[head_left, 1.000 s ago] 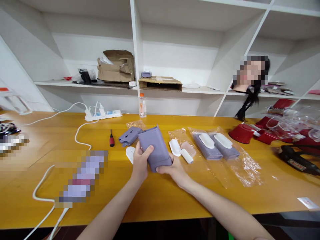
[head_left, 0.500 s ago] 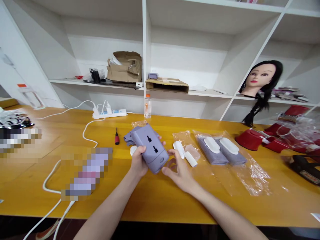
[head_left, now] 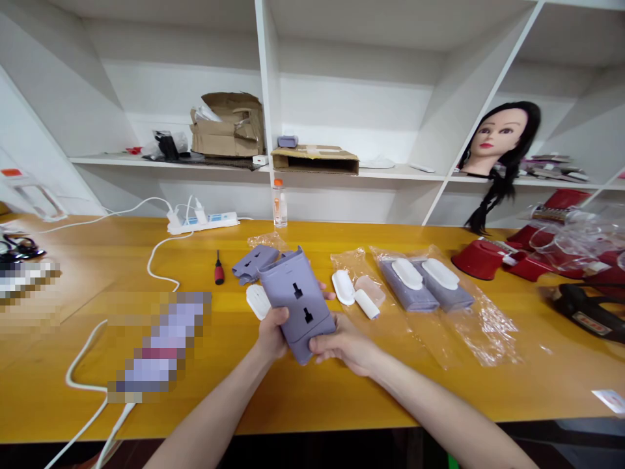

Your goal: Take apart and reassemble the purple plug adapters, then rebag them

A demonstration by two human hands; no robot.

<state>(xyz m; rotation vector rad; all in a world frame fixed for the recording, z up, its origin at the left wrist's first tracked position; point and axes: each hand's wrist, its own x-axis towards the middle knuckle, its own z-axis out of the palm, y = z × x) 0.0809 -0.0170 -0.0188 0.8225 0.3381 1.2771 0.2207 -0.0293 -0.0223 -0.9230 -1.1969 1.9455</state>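
A purple plastic case with two black keyhole-shaped slots is held tilted above the table. My left hand grips its left side, the thumb on the front and fingers wrapped behind it. On the lower right corner, my right hand pinches the case with the thumb over the front face. Behind it lies a second purple piece with slots, and a white oval part is partly hidden by the case. White oval piece and white cylinder rest to the right on clear plastic.
Two bagged purple cases with white oval tops lie farther right. A red-handled screwdriver and power strip are at left, near a blurred purple object with white cables. Red parts and a black tool occupy the right.
My right hand has closed on the case's lower right corner, its thumb now on the front. The case has tipped slightly and sits lower in view; the camera view has shifted.
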